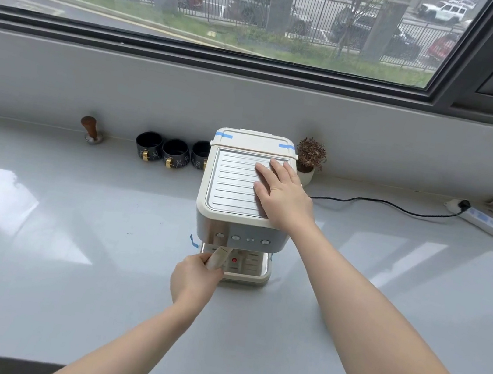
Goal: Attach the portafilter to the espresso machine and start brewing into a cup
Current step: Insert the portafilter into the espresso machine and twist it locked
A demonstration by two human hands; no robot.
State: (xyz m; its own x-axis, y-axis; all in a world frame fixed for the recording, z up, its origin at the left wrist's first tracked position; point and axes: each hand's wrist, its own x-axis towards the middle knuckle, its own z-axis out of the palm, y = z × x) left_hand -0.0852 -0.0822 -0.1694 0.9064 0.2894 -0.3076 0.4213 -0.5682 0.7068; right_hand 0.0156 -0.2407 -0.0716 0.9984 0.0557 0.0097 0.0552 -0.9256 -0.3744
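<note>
The left hand (193, 278) is wrapped around the portafilter (219, 258) handle, angled up under the espresso machine (228, 216). Above that grip, the right hand (282, 192) lies flat and spread on top; it should brace firmly while the handle swings to lock.

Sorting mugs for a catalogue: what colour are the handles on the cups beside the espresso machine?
Gold handles on black cups with faint white drawings, seen in the head view.

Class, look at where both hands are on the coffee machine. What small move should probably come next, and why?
Probably swing the handle sideways to lock it. The left hand grips it under the front of the coffee machine, angled off to the left, while the right hand presses flat on top as a brace. No cup stands on the drip tray yet; the cups sit behind.
</note>
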